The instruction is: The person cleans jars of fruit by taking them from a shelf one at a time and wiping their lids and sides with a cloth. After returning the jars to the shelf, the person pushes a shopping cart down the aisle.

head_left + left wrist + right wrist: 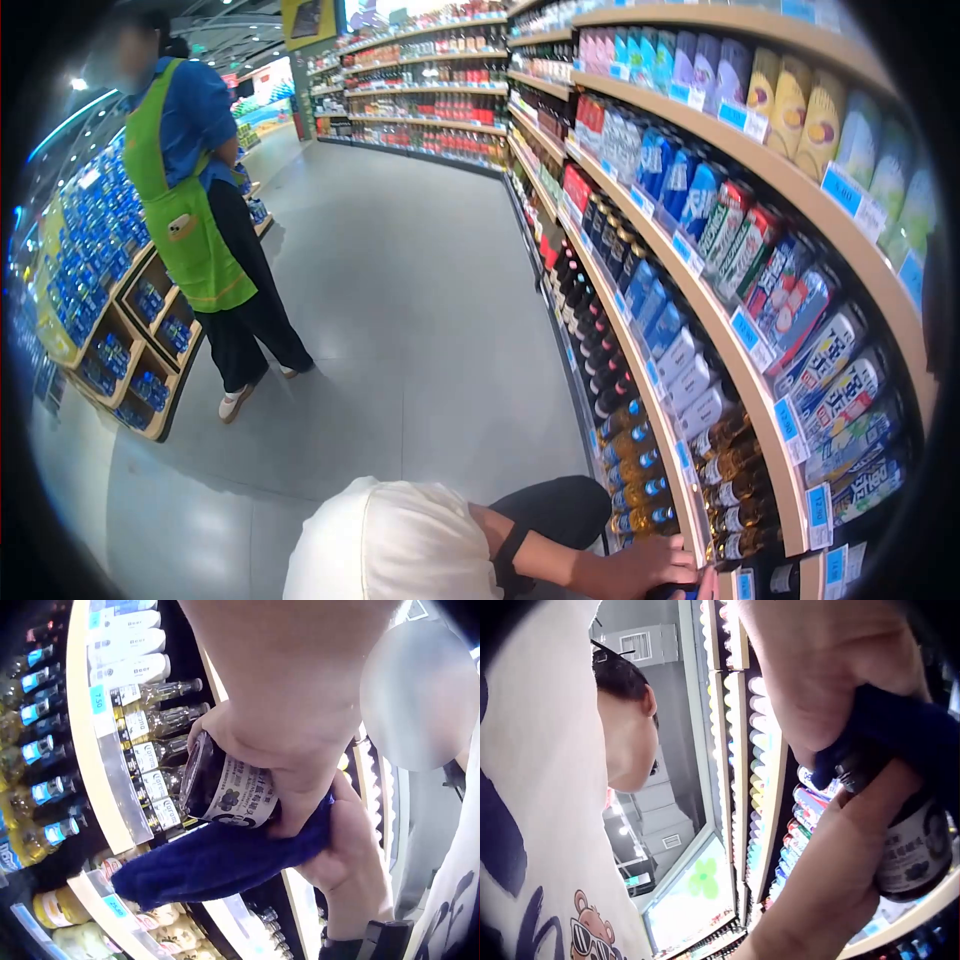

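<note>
A dark glass bottle (238, 792) with a white label lies tilted in the left hand (281, 750), whose fingers and thumb grip round it. The right hand (349, 844) holds a dark blue cloth (217, 864) against the bottle's lower side. In the right wrist view the right hand (829, 675) grips the bunched cloth (907, 724) over the bottle's neck, while the left hand (844, 851) holds the bottle (913, 859) from below. At the bottom of the head view the left hand (640, 562) is beside the shelf edge; the bottle is mostly hidden there.
Shelves (640, 205) of cans and bottles run along the right. A person in a green apron (185, 215) stands in the aisle at the left, beside a wooden display (125, 305) of blue-labelled bottles. Corona bottles (154, 761) stand on a shelf near the hands.
</note>
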`<action>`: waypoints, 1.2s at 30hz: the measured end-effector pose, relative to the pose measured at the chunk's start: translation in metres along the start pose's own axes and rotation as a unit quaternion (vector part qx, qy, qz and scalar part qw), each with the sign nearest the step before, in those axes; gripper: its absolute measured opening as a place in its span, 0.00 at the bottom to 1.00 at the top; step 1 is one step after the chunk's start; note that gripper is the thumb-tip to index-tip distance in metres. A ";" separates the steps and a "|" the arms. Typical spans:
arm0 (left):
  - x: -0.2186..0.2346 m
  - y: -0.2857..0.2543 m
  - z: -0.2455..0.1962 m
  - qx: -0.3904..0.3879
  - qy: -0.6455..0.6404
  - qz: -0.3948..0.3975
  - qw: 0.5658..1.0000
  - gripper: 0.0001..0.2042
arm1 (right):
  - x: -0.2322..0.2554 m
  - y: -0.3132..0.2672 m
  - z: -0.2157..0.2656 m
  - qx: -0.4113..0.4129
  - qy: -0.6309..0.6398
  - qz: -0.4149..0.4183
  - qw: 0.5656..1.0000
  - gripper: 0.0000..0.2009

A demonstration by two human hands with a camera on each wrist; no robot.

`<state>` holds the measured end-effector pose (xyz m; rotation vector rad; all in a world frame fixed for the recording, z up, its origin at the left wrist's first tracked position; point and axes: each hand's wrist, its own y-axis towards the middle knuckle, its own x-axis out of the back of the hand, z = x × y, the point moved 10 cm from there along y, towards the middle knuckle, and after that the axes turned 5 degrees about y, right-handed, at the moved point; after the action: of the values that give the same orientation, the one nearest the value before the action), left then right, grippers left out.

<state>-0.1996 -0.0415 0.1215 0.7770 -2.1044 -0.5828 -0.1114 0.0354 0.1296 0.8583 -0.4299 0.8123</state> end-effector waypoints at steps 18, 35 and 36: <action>-0.080 0.005 -0.012 -0.095 -0.191 0.038 0.976 0.37 | 0.066 -0.015 -0.007 -0.098 0.007 -0.085 0.992 0.21; -0.071 0.026 0.005 0.003 -0.247 0.000 0.969 0.47 | 0.057 0.005 0.002 -0.059 0.000 -0.043 0.997 0.19; -0.073 0.023 0.010 0.000 -0.217 -0.029 0.976 0.49 | 0.056 0.008 -0.001 -0.068 0.000 -0.048 0.997 0.19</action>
<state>-0.1788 0.0267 0.0917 0.7644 -2.4827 -0.8458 -0.0825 0.0651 0.1679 0.7463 -0.4356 0.6867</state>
